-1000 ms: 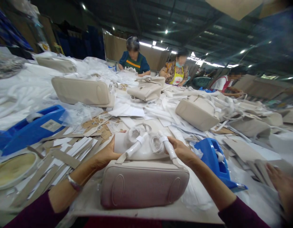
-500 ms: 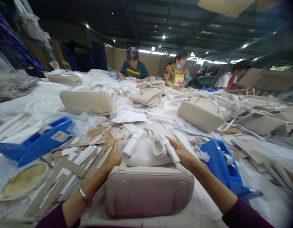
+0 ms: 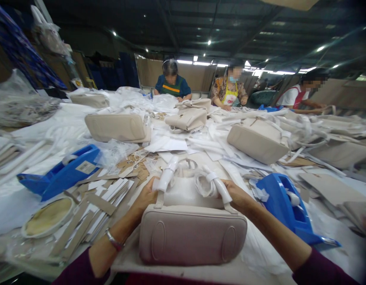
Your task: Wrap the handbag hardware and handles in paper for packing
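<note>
A beige backpack [image 3: 193, 237] lies on the table right in front of me, its base turned towards me. Two straps [image 3: 167, 176] wrapped in shiny white film rise from its lower corners, and a coil of white strap hangs by the right one. My left hand [image 3: 147, 194] grips the bag's left side, fingers partly hidden behind the wrapped strap. On the opposite side my right hand [image 3: 236, 194] holds the bag, its fingertips covered by the other strap. Beyond the straps, a curved top handle [image 3: 191, 162] shows at the far end.
Blue tape dispensers stand left [image 3: 62, 172] and right [image 3: 285, 209]. Cardboard strips [image 3: 96, 204] and a round tape-like ring [image 3: 48, 217] lie at left. Other beige bags [image 3: 116, 127] and white sheets cover the table further back. Three co-workers [image 3: 172, 85] work across it.
The view has shifted, so most things appear slightly further right. Both hands keep their hold on the backpack. One co-worker across the table has raised a hand.
</note>
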`<state>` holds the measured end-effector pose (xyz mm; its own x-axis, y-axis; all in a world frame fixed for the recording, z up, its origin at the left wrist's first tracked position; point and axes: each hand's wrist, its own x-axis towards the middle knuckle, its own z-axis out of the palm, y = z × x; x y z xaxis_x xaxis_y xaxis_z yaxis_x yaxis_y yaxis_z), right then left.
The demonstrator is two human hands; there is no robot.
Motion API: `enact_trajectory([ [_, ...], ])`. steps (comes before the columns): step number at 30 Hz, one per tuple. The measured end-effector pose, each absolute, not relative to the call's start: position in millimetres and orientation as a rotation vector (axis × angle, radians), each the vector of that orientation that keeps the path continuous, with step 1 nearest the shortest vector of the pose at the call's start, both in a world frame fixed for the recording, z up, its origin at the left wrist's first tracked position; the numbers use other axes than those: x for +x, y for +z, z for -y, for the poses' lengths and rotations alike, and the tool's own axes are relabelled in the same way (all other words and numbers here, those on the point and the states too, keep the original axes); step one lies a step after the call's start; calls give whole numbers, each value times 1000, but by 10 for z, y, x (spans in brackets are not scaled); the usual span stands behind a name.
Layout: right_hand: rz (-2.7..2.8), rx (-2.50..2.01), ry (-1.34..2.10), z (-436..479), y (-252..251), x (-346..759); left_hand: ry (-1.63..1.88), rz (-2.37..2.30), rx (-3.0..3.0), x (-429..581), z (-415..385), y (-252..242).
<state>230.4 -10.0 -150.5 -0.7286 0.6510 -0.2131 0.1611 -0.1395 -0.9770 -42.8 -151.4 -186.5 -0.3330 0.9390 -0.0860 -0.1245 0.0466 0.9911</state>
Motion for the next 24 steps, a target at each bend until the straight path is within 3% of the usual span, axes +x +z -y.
enact_trajectory([
  [4,1842,-910,2097,107,-1478,2378,1374,-1313,797,-334,1626,-1716],
  [10,1982,-866,1951,172,-1399,2453,1408,-1197,798,-295,1757,-1545],
  [17,1857,-1018,1881,180,-1482,2422,1405,-1146,742,-403,1777,-1660],
  [24,1910,-817,2027,78,-1460,2471,1371,-1006,678,-419,1795,-1651],
])
